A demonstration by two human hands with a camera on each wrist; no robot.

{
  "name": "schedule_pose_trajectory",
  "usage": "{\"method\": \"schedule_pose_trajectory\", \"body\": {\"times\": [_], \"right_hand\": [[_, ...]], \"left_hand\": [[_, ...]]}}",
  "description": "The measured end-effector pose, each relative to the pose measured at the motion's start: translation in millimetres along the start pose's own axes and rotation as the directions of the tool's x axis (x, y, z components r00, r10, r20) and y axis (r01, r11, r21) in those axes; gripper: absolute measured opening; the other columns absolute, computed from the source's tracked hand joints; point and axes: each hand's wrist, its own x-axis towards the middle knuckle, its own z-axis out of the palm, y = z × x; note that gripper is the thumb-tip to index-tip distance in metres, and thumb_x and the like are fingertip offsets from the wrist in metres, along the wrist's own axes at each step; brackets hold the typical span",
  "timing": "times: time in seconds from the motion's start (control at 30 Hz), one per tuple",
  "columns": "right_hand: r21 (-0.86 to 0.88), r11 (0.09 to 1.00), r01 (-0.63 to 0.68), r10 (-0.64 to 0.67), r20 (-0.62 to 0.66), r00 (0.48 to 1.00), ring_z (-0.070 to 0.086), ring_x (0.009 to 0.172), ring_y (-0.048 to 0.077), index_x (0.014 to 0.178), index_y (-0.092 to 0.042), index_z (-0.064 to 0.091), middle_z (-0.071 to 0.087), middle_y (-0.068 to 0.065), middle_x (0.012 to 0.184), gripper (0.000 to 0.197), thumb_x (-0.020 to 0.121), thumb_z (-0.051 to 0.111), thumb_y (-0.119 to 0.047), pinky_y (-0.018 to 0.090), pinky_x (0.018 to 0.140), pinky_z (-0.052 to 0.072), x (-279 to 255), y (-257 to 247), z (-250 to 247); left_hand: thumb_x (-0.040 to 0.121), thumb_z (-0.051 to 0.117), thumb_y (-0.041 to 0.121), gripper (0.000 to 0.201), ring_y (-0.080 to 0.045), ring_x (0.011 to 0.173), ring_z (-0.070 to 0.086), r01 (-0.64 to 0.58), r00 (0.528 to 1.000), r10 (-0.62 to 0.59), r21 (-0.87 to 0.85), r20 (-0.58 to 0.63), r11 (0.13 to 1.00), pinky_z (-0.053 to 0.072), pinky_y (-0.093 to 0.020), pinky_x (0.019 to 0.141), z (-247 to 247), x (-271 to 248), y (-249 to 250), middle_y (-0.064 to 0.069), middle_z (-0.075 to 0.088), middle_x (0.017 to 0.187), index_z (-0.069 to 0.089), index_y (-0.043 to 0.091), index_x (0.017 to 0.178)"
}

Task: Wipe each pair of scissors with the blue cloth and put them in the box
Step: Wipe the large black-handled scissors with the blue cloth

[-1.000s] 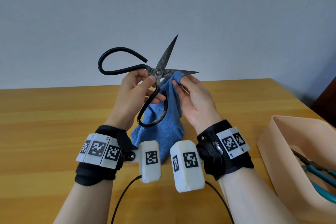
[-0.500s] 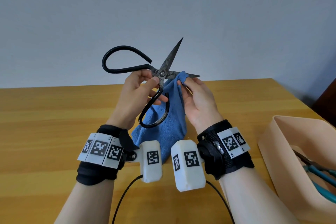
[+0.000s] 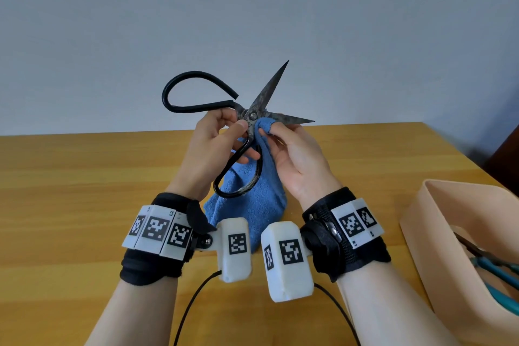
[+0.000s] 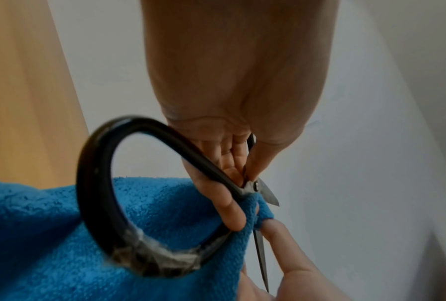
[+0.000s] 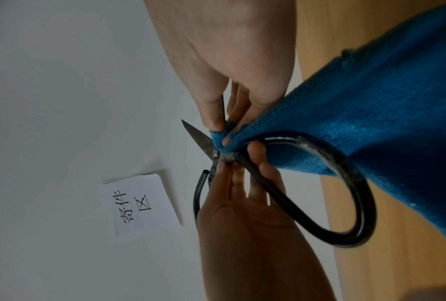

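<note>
Left hand (image 3: pixel 216 146) pinches the open black scissors (image 3: pixel 254 115) at the pivot, steadying them while the right hand (image 3: pixel 292 154) pinches the blue cloth (image 3: pixel 252 202) around one blade.

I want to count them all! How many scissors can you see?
2 for sure: black scissors held up in the hands over the table, and a teal-handled pair in the box. The box runs off the picture, so more may hide there.

One black scissors (image 3: pixel 254 114), one blue cloth (image 3: pixel 252 199), one box (image 3: pixel 438 233)
</note>
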Motion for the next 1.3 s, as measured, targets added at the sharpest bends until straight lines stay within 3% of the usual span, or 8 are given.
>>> {"method": "schedule_pose_trajectory", "body": {"times": [0.17,0.33,0.67,0.77,0.87,1.07,1.17,1.3], "right_hand": [[-0.002,1.000,-0.003,0.003,-0.032,0.999,0.069,0.070,0.020,0.118,-0.004,0.049,0.066,0.016,0.086,0.032,0.091,0.061,0.007,0.028,0.061,0.058,1,0,-2],[-0.016,0.999,0.040,-0.041,-0.045,0.998,0.069,0.074,0.019,0.122,0.003,0.054,0.066,0.016,0.092,0.035,0.088,0.062,0.008,0.025,0.070,0.058,5,-3,-5],[-0.034,0.984,0.174,-0.177,-0.180,0.968,0.070,0.069,0.013,0.124,-0.001,0.052,0.068,0.007,0.076,0.037,0.090,0.064,0.005,0.018,0.064,0.056,8,-16,-20],[-0.196,0.958,0.208,-0.238,-0.146,0.960,0.068,0.074,0.016,0.122,-0.002,0.053,0.069,0.011,0.086,0.037,0.087,0.066,0.004,0.020,0.069,0.055,6,-21,-23],[-0.490,0.840,0.236,-0.282,-0.021,0.959,0.065,0.074,0.014,0.116,-0.004,0.057,0.072,0.007,0.085,0.033,0.085,0.066,0.004,0.021,0.068,0.053,3,-22,-22],[-0.734,0.656,0.175,-0.094,0.151,0.984,0.072,0.081,0.017,0.108,0.003,0.056,0.077,0.006,0.093,0.029,0.084,0.071,0.002,0.026,0.069,0.058,0,-9,-17],[-0.733,0.671,0.108,-0.018,0.130,0.991,0.072,0.098,0.025,0.115,0.007,0.053,0.076,0.007,0.101,0.035,0.086,0.071,0.000,0.033,0.080,0.060,3,-6,-18],[-0.710,0.701,0.072,0.044,0.145,0.988,0.071,0.100,0.025,0.113,0.004,0.058,0.075,0.012,0.103,0.030,0.085,0.070,0.001,0.032,0.085,0.056,7,-7,-21]], "left_hand": [[0.102,0.055,0.014,0.006,-0.024,0.063,0.072,-0.003,1.000,0.004,-0.006,0.011,1.000,0.054,-0.027,0.056,2,0,0,-0.008,0.053,0.104,0.051,0.009,0.104],[0.102,0.054,0.015,0.007,-0.023,0.063,0.071,-0.014,1.000,0.014,0.021,-0.009,1.000,0.052,-0.025,0.054,-5,3,-3,-0.008,0.055,0.106,0.051,0.009,0.106],[0.099,0.055,0.015,0.004,-0.017,0.052,0.061,-0.033,0.976,0.060,0.132,-0.208,0.991,0.041,-0.030,0.055,-34,8,-3,-0.015,0.063,0.105,0.055,0.017,0.095],[0.093,0.059,0.016,0.001,-0.021,0.051,0.061,-0.046,0.975,0.102,0.268,-0.197,0.962,0.040,-0.031,0.053,-46,6,1,-0.010,0.067,0.097,0.059,0.016,0.092],[0.088,0.062,0.014,0.003,-0.021,0.048,0.061,-0.055,0.985,0.115,0.392,-0.131,0.918,0.042,-0.030,0.052,-54,3,5,0.000,0.067,0.085,0.064,0.016,0.089],[0.086,0.063,0.012,0.009,-0.022,0.047,0.062,-0.072,0.997,0.076,0.469,0.012,0.880,0.043,-0.031,0.056,-44,-1,12,0.006,0.066,0.079,0.063,0.019,0.081],[0.086,0.063,0.011,0.011,-0.021,0.045,0.061,-0.084,0.996,0.089,0.485,0.014,0.870,0.042,-0.030,0.057,-37,-1,12,0.008,0.065,0.077,0.062,0.019,0.079],[0.086,0.063,0.010,0.009,-0.021,0.044,0.060,-0.096,0.995,0.094,0.477,0.027,0.873,0.039,-0.029,0.056,-34,-1,14,0.006,0.065,0.076,0.062,0.017,0.080]]}}
